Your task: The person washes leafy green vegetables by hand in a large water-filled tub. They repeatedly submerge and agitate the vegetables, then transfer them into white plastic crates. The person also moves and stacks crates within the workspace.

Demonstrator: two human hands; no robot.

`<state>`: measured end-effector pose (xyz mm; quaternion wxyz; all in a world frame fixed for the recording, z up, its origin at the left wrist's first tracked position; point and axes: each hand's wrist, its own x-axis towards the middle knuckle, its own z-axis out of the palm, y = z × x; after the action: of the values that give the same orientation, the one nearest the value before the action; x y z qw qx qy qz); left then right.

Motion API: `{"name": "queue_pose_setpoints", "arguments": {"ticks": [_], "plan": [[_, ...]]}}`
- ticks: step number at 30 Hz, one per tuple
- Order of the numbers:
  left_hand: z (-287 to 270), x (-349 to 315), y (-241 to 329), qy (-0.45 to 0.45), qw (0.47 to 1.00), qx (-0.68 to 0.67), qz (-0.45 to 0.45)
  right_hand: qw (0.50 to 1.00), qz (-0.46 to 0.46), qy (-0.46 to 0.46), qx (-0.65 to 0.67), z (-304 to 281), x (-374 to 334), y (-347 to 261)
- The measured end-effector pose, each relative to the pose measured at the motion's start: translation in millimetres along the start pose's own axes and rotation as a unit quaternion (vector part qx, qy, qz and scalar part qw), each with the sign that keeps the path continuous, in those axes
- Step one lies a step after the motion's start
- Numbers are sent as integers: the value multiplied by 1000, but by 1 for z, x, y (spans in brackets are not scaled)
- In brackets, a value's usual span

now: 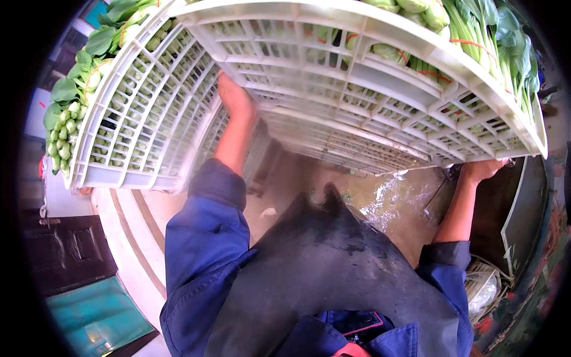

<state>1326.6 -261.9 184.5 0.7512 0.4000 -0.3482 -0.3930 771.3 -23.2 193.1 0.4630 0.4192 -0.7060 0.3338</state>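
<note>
A large white plastic crate (380, 77) with slatted sides is directly before me, filled with bok choy (470, 44) in bundles tied with red bands. Against its left end my left hand (235, 98) is closed, the fingers hidden by the crate. Under the crate's lower right edge, my right hand (485, 170) curls round the rim, partly covered by it. Close beside my left hand stands another white crate (134, 107), also loaded with bok choy (74, 98) that shows over its far edge.
The brown floor (386, 199) below is wet and shiny. Lower left are a pale striped ledge (134, 229) and a dark panel (74, 245) above a teal one (98, 312). A basket with clear plastic (483, 291) lies by my right forearm. My dark apron (333, 262) fills the lower middle.
</note>
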Motion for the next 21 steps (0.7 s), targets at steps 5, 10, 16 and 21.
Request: {"name": "queue_pose_setpoints", "arguments": {"ticks": [5,10,16,21], "plan": [[19,-16,-1,78,996,48,0,998,-51,-21,-9,72,29,24],[28,-39,-8,92,994,38,44,997,-50,1,54,132,53,25],[37,-61,-16,94,990,84,60,986,-51,-72,139,198,65,58],[55,-82,-8,85,995,34,37,968,73,-46,234,208,35,54]]}}
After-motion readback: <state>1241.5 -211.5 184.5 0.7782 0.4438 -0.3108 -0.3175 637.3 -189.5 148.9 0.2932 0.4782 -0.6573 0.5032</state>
